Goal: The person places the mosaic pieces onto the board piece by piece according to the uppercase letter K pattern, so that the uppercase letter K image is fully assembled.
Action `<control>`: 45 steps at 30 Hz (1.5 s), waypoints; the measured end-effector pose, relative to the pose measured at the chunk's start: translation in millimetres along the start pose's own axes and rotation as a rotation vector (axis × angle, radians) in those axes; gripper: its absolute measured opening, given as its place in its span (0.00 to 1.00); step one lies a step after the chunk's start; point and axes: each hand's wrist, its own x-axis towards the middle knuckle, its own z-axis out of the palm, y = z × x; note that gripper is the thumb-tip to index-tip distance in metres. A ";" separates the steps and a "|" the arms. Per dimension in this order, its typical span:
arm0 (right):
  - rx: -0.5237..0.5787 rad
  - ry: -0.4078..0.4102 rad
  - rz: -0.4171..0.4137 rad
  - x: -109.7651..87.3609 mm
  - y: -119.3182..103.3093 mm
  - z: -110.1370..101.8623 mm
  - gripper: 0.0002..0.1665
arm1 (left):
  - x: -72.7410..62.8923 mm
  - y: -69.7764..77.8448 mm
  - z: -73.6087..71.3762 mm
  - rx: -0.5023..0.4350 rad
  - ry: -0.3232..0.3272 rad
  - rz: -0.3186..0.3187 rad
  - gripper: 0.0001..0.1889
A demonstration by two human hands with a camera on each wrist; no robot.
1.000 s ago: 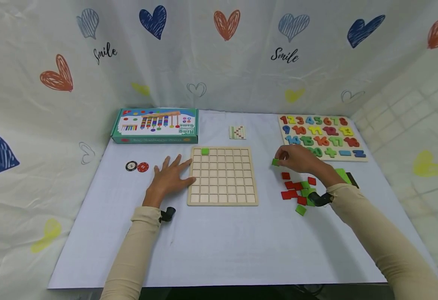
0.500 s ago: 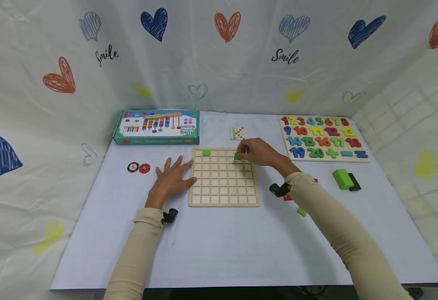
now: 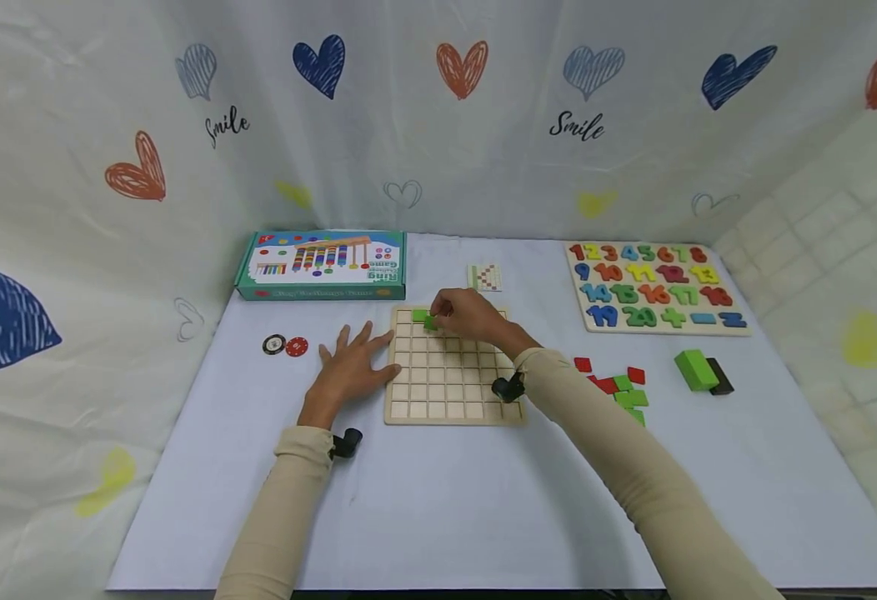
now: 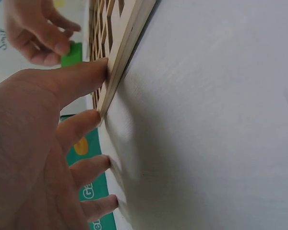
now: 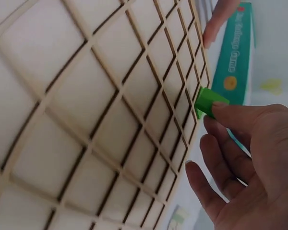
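A wooden grid board (image 3: 455, 425) lies on the white table. My left hand (image 3: 351, 367) has its fingers spread, with thumb and index fingertip touching the board's left edge. Over the board's back row, my right hand (image 3: 468, 315) pinches a green square tile (image 5: 211, 101) between thumb and fingers. Just left of it, another green tile (image 3: 419, 316) sits in a back-row cell. In the left wrist view, the pinched tile looks tilted against the grid. A small pattern card (image 3: 485, 277) lies behind the board.
Red and green tiles (image 3: 623, 398) lie loose to the right, partly hidden by my right sleeve. Beyond them are a green block (image 3: 696, 370) and a black piece (image 3: 720, 377). A number puzzle (image 3: 659, 288) stands back right, a game box (image 3: 322, 266) back left. Two round chips (image 3: 297, 347) lie left.
My right hand has carried the green tile leftward from beside the loose tiles, across the board's back row, to next to the seated green tile. My left hand stays at the board's edge.
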 end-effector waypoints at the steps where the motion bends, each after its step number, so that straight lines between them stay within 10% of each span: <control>1: 0.010 0.005 0.001 2.4 -0.9 3.7 0.09 | -0.4 0.0 0.1 -0.002 0.004 0.000 0.38; 21: -0.053 0.000 0.049 7.6 -4.0 29.3 0.11 | -1.7 6.9 2.2 0.004 -0.030 -0.005 0.39; 45: -0.046 0.017 -0.021 -9.4 -3.0 6.6 0.13 | -1.5 1.8 0.2 0.052 -0.013 0.008 0.39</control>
